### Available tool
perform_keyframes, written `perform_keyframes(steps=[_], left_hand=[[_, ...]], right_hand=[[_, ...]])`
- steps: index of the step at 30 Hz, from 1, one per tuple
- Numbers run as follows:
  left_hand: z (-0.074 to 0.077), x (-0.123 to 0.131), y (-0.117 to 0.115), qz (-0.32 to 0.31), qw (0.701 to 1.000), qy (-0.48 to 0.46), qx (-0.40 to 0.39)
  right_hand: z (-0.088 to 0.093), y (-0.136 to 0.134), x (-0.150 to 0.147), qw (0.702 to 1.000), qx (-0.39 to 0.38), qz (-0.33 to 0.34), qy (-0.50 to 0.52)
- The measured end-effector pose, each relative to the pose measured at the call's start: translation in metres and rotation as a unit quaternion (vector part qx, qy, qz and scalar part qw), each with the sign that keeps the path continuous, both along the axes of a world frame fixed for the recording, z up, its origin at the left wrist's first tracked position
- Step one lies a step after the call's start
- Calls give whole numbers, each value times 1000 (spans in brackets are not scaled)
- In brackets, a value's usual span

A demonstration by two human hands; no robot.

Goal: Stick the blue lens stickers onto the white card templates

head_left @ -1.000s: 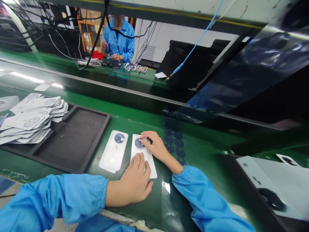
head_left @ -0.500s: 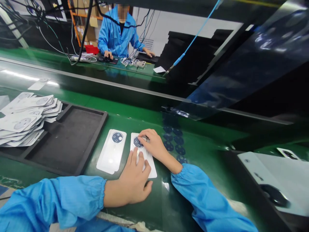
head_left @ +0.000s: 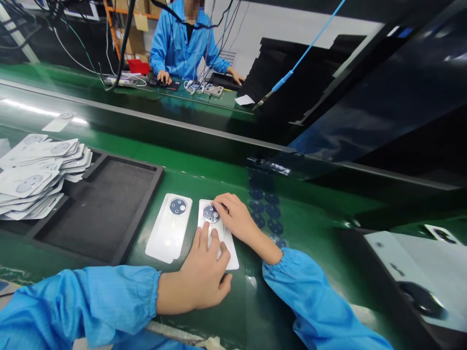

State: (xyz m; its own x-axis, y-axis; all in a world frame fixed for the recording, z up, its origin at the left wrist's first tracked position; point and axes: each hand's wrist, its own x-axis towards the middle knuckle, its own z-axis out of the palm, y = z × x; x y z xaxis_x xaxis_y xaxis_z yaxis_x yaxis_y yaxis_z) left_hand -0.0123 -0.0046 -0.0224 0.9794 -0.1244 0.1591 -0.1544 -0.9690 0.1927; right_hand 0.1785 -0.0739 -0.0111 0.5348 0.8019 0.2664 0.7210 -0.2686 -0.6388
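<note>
A white phone back panel (head_left: 230,253) with a round camera area (head_left: 210,214) lies before me on the green bench. My left hand (head_left: 204,272) rests on its lower part, fingers spread and pressing flat. At the right edge of the camera area is my right hand (head_left: 235,216), its thumb and fingers drawn together; whatever they pinch is hidden. Just to the left lies a small stack of white phone back panels (head_left: 168,233), the top one showing a dark blue camera circle (head_left: 177,207).
Piled white panels (head_left: 32,180) sit on a black tray (head_left: 98,209) at the left. Dark round film pieces (head_left: 275,226) run in a strip right of my hands. A pale board (head_left: 404,272) stands at far right. Across the bench, a person in blue (head_left: 186,43) works.
The camera area under my right fingers has turned from dark blue to a lighter silvery look. My right hand has shifted slightly right; my left hand stays on the panel. The view has tilted a little.
</note>
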Motion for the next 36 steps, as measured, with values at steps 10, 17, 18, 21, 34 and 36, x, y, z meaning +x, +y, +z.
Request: perform_keyframes(steps=[10,17,18,21,34,36], left_hand=[[3,1,1,-3,1000,3,3],[0,1,-1,0,1000,-2,4],[0,1,-1,-1,1000,-3,3],[1,1,0,-2,1000,0,2],[-4,1,-1,-1,1000,-12,8],[-3,1,0,-2,1000,-13,13]], right_hand=[[0,7,11,999,-38,2,17],[-2,7,0,996,-58,16,-67],[-3,7,-3,994,-60,15,-85],[-6,6,-8,988,-66,15,-138],[-8,1,-15,969,-64,49,-232],[-6,0,-15,972,-66,50,-219]])
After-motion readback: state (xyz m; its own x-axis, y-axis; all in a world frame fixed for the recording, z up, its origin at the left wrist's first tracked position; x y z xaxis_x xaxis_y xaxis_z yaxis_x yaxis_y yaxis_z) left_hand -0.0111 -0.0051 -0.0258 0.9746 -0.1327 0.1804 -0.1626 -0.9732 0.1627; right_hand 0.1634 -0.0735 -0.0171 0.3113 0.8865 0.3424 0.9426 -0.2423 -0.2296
